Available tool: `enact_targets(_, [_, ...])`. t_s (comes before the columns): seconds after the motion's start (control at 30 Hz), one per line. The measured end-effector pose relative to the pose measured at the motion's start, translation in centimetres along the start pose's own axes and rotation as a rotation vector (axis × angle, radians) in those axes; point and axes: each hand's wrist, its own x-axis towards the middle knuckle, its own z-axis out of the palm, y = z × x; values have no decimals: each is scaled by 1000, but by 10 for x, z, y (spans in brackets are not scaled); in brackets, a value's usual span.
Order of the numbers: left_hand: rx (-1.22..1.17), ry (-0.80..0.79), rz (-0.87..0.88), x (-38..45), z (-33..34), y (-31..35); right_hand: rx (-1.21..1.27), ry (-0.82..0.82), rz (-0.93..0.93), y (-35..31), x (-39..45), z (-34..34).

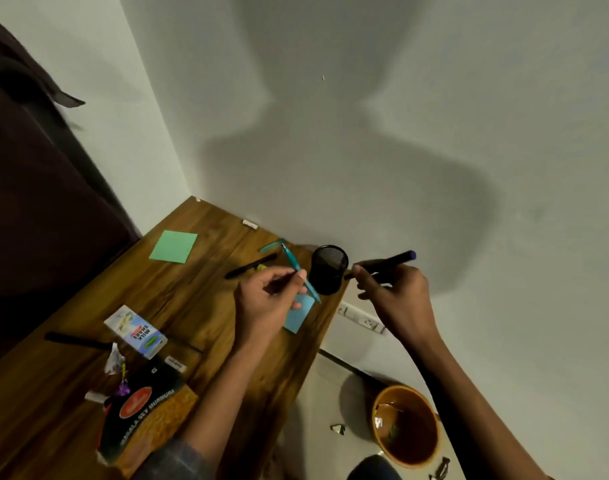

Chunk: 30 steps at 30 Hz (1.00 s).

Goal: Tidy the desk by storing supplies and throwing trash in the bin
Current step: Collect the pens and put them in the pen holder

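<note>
My left hand (266,299) pinches a teal pen (298,270) above the wooden desk (199,306), just left of a black mesh pen holder (329,270) standing at the desk's far right corner. My right hand (395,296) grips a dark marker with a purple cap (388,261), held to the right of the holder and beyond the desk edge. On the desk lie a black pen (251,266), a teal pen cap (272,244), a blue sticky note (299,315) and a green sticky note (174,246).
Nearer me on the desk are a milkshake carton (135,331), a crumpled wrapper (115,362), a black snack packet (140,410) and another black pen (78,341). An orange bin (405,426) stands on the floor to the right, scraps beside it. A wall socket (362,318) sits below the desk edge.
</note>
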Motion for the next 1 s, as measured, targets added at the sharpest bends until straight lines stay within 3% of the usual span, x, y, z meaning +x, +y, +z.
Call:
enact_targets(0.3, [150, 17, 86, 71, 46, -29, -201, 96, -60, 21, 69, 28])
enact_targets(0.47, [269, 76, 37, 79, 60, -47, -272, -121, -73, 39, 96, 48])
enact_targets(0.63, [380, 108, 54, 87, 74, -73, -359, -178, -157, 61, 109, 61])
enact_targets(0.83, [519, 105, -22, 91, 87, -83, -432, -293, -99, 82, 128, 66])
enact_targets(1.0, [496, 172, -9, 83, 93, -78, -432, -341, -158, 81, 137, 58])
